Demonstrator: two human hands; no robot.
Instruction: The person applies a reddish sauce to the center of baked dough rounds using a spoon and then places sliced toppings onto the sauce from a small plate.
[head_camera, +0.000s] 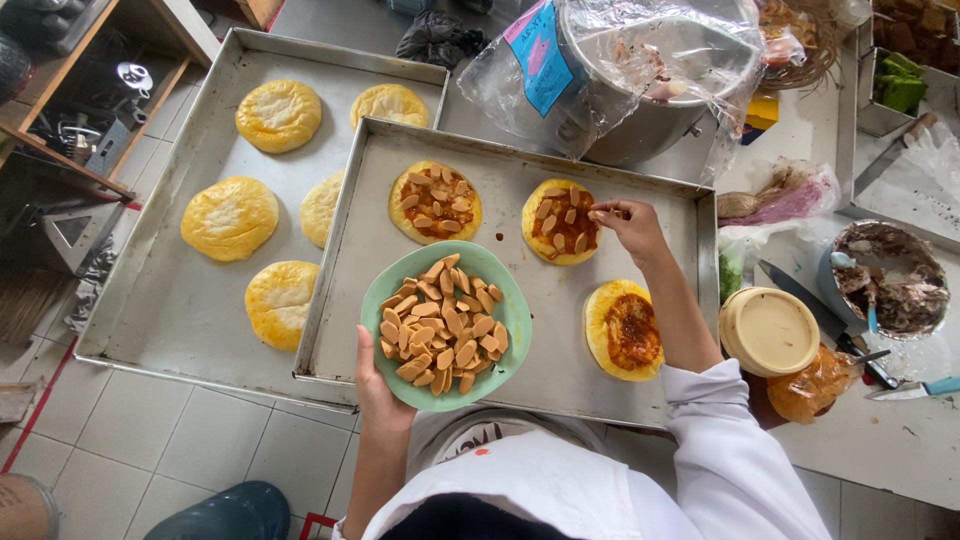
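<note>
Overhead, we look down on two metal baking trays. The near tray (520, 150) overlaps the far tray (180, 310), which lies at nine o'clock with five plain yellow dough rounds (230, 217). Our tray carries three sauced rounds; the middle round (560, 222), at twelve o'clock, is partly topped. Our left hand (375, 385) cups from beneath a green bowl (508, 312) heaped with sausage slices (442, 325). Our right hand (625, 225) pinches a slice between fingertips at that round's edge. Slices seem light, soft and a bit slick, best taken by their rims. A lidded tub (768, 331) sits at three o'clock.
</note>
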